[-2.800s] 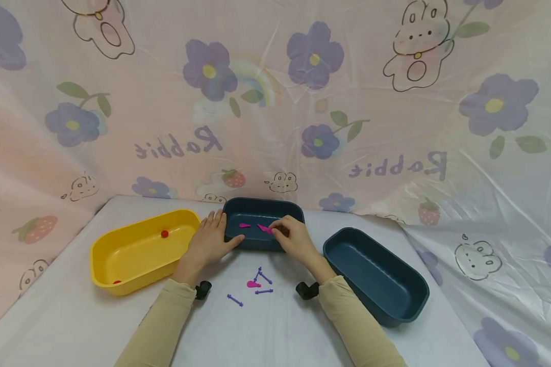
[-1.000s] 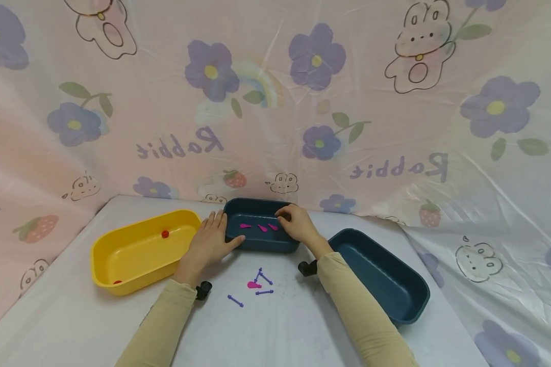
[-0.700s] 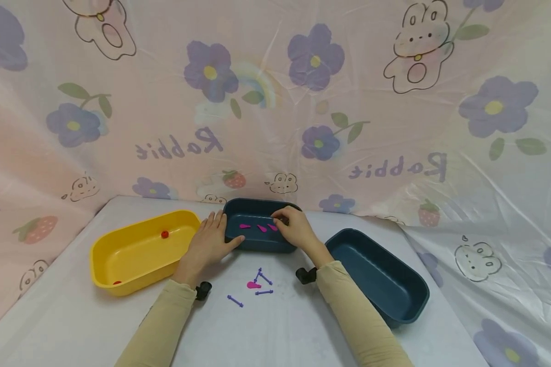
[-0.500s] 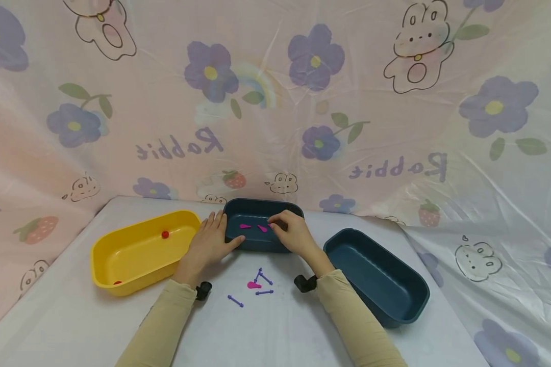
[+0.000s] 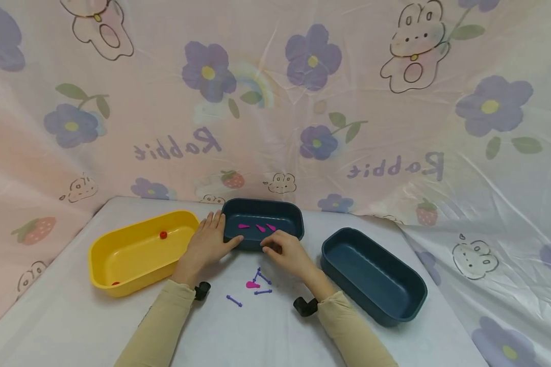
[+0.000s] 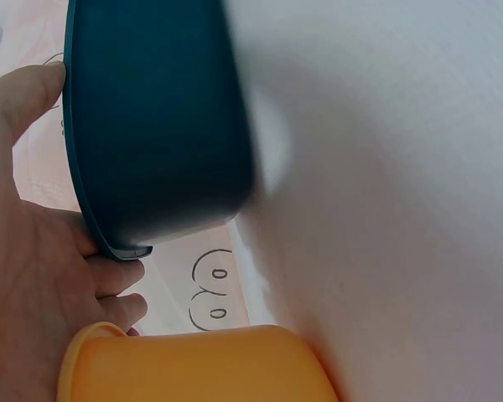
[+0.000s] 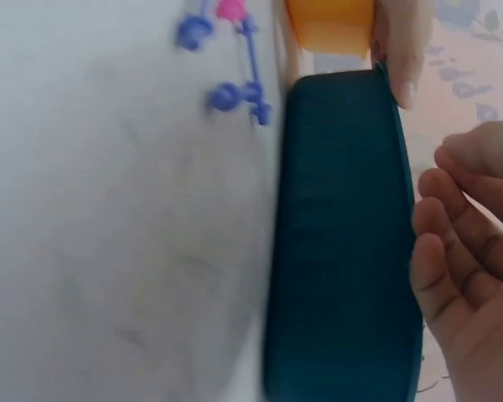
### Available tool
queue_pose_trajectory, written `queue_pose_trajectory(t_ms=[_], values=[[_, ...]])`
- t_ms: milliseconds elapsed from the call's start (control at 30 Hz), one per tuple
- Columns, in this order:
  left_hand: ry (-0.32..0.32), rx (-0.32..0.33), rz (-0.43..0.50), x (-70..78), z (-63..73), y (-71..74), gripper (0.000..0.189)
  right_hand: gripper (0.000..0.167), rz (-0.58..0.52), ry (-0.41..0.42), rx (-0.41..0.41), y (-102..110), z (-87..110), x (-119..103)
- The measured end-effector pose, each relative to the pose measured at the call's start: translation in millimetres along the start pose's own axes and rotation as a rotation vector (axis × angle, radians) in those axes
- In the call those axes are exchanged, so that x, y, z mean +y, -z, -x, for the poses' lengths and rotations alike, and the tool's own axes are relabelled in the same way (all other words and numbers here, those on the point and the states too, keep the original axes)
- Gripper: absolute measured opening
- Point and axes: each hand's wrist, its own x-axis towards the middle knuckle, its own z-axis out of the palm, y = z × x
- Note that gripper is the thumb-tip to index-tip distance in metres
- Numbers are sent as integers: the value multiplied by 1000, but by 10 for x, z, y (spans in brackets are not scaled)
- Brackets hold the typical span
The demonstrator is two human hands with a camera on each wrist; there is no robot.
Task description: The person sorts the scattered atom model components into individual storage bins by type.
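My right hand (image 5: pixel 288 255) is at the near rim of the middle dark blue tray (image 5: pixel 250 244), fingers loosely curled, no part visible in them. Can't tell if they touch the rim.

Just beyond those fingertips: three pink pieces (image 5: pixel 260 228), flat on the tray floor. The tray's near wall stands between them and the loose parts outside.

Loose parts, left of my right hand and closer to me: a fourth pink piece (image 5: pixel 252 285) and four purple rods (image 5: pixel 263 292) on the white tabletop (image 5: pixel 275 336).

My left hand (image 5: pixel 208 244) is on the tray's left end, fingers extended, thumb on the near rim. It fills the gap to the yellow tray (image 5: pixel 142 252), just left of it, with two red beads (image 5: pixel 163 235) inside.

Right of my right forearm: second dark tray (image 5: pixel 376 275), angled. Past everything, a printed backdrop (image 5: pixel 266 122).
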Motion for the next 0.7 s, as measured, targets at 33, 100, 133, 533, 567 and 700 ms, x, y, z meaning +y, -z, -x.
queue_pose_trajectory(t_ms=[33, 100, 133, 533, 567, 700], values=[[2, -1, -3, 0, 0, -3, 101, 10, 1, -4, -26, -10, 18, -9], [5, -2, -8, -3, 0, -9, 101, 10, 10, -12, -84, -28, 50, -28], [4, -2, -7, -1, -1, -8, 100, 11, 10, -16, -117, -33, 62, -40], [-2, -13, -15, -4, -9, -9, 101, 9, 15, -8, -407, -103, 122, -121], [-3, -12, -15, -6, -11, -10, 101, 9, 8, -9, -416, -107, 125, -125], [-4, -10, -9, -21, -16, -20, 101, 10, -17, -9, -445, -105, 140, -149]])
